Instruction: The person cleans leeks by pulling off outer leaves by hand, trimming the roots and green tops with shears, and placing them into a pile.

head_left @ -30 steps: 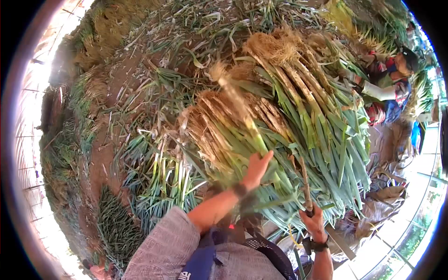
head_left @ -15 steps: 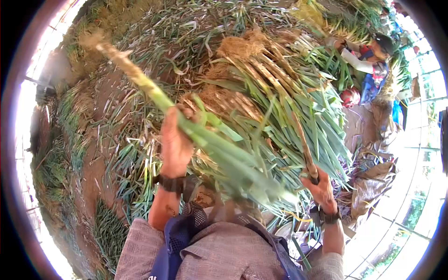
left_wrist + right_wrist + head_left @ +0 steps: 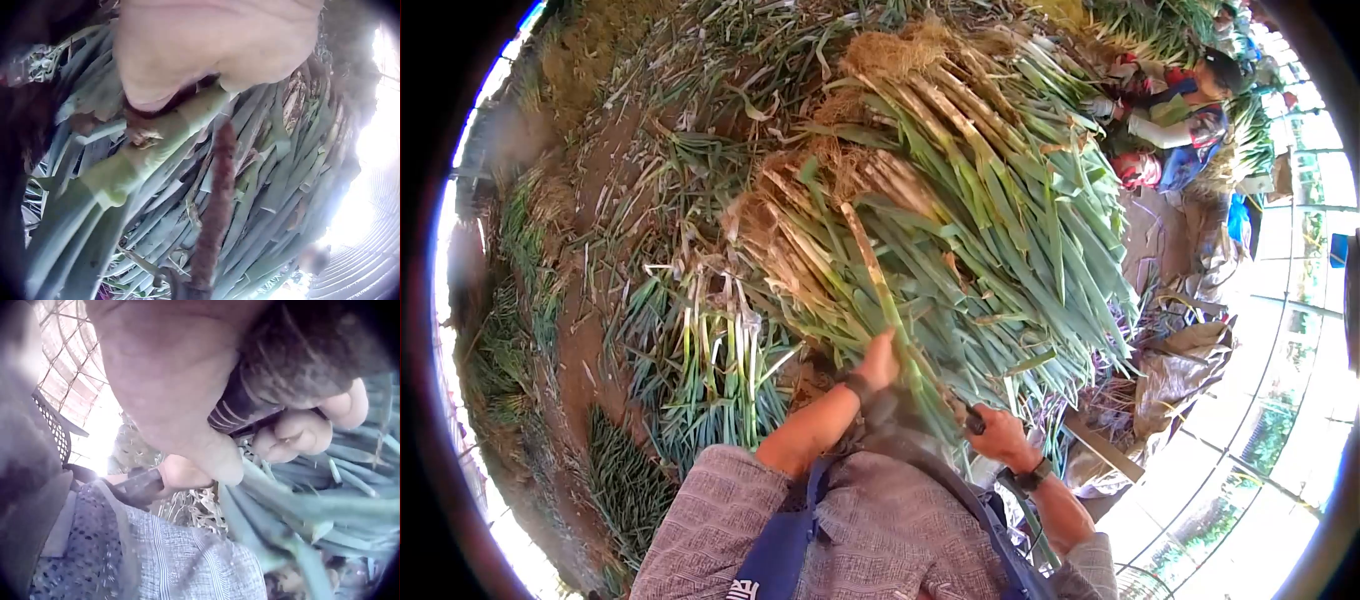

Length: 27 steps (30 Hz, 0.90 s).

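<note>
My left hand [image 3: 878, 362] grips a leek [image 3: 865, 245] around its green part, the pale stalk pointing away over the pile. In the left wrist view the leek [image 3: 187, 122] passes under the curled fingers, its leaves fanning toward the lower left. My right hand [image 3: 1003, 438] is wrapped around the dark, ridged handle [image 3: 250, 400] of a knife. The knife's narrow brown, rusty-looking blade [image 3: 215, 206] stands beside the leek in the left wrist view. Both hands work close to my body at the near edge of a large leek pile [image 3: 1010, 230].
Brown roots [image 3: 895, 50] cap the pile's far end. A smaller bundle of leeks [image 3: 720, 350] lies to the left. Leaf scraps cover the soil [image 3: 600, 230]. Another person [image 3: 1180, 120] sits at the upper right near more leeks. A crumpled brown sheet [image 3: 1185, 375] lies at right.
My left hand swung the leek out to the left, then brought it back over the pile. The right hand, still holding the knife, has come left and closer to the leek's leaves.
</note>
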### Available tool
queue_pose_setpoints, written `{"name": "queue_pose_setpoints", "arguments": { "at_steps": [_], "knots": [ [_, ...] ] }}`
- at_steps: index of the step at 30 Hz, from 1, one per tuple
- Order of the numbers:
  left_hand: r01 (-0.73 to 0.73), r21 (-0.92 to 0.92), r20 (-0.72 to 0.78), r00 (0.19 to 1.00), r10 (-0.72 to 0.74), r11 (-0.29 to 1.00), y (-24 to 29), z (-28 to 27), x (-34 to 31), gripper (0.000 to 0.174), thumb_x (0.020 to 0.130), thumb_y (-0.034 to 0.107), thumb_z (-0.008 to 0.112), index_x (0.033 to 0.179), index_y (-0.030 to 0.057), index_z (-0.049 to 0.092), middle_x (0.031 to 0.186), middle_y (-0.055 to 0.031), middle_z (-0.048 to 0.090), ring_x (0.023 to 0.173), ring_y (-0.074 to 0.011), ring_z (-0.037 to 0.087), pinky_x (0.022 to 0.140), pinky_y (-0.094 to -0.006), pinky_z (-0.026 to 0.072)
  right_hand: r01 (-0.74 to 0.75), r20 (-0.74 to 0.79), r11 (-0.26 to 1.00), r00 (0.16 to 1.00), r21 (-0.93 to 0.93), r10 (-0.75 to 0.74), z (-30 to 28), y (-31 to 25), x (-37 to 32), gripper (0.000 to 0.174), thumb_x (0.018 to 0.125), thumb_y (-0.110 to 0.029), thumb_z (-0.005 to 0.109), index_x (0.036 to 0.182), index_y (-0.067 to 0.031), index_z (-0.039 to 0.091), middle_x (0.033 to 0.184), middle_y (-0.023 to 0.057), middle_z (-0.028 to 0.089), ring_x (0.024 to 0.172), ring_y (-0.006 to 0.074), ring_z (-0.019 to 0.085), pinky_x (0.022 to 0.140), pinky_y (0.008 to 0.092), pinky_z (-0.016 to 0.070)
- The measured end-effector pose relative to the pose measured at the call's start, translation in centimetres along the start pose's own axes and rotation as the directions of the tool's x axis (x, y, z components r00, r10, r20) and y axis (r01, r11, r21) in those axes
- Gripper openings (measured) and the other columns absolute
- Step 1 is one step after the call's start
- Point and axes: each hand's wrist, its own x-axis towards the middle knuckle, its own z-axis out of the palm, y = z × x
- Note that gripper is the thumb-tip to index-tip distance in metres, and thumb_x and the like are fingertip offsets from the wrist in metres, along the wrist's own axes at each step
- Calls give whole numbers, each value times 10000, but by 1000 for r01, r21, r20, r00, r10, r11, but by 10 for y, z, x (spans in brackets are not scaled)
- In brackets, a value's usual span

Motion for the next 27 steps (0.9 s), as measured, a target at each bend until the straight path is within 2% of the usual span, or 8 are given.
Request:
{"name": "queue_pose_setpoints", "arguments": {
  "at_steps": [4,6,13,16,18,19,23,27],
  "knots": [
    [-22,-20,-58,998,21,1000,10,26,-20,237,1039,340,371,1159,167,480,1043,-56,566,999,-255,588,777,-476,512,-48,28,999,998,18,47,16,4,12,293,791,-327,672,947,-87,609,770,201,658,753,423,639,679,513,497],
    [-7,78,44,999,3,997,12,19,-20,250,1043,333,348,1149,159,493,1047,-65,576,1013,-261,584,801,-481,499,-44,-86,997,995,62,49,20,9,25,288,793,-319,668,937,-78,603,777,207,658,758,433,632,679,523,488],
    [53,9,28,998,-53,999,20,21,-27,331,1050,345,304,1141,108,517,1067,-71,578,999,-271,554,888,-463,455,33,-17,999,999,38,-32,10,5,32,276,787,-311,656,942,-86,613,795,200,664,778,425,632,696,525,491],
    [64,72,18,998,-66,995,19,12,-24,338,1051,335,301,1134,89,517,1058,-80,574,970,-268,544,881,-455,454,22,19,998,1000,51,-23,7,1,35,260,787,-309,646,940,-99,621,803,191,671,782,423,637,703,527,493],
    [8,13,9,1000,-8,1000,18,13,-19,344,1051,342,302,1113,86,524,1046,-88,572,943,-262,547,848,-443,461,50,-84,996,995,68,-44,11,8,40,257,788,-312,654,934,-102,625,804,187,673,782,421,639,706,524,498],
    [0,4,-32,999,0,1000,20,17,-21,257,1016,300,408,1085,91,541,967,-71,569,869,-246,541,784,-429,471,77,-77,995,994,59,-72,9,8,40,293,753,-299,694,918,-74,606,745,186,639,719,420,616,658,496,483],
    [59,44,-22,998,-58,997,32,13,-18,211,996,262,485,1105,92,545,959,-64,570,872,-230,547,788,-409,477,81,18,996,997,25,-81,-1,7,32,261,786,-304,662,922,-85,623,793,187,668,773,422,636,699,521,497],
    [-104,76,-34,994,107,992,58,37,-37,236,930,228,621,1093,68,564,966,-76,591,880,-235,576,746,-411,495,91,-11,995,996,37,-91,-14,0,14,247,781,-284,671,913,-81,623,769,181,660,739,416,629,668,507,493]
  ]
}}
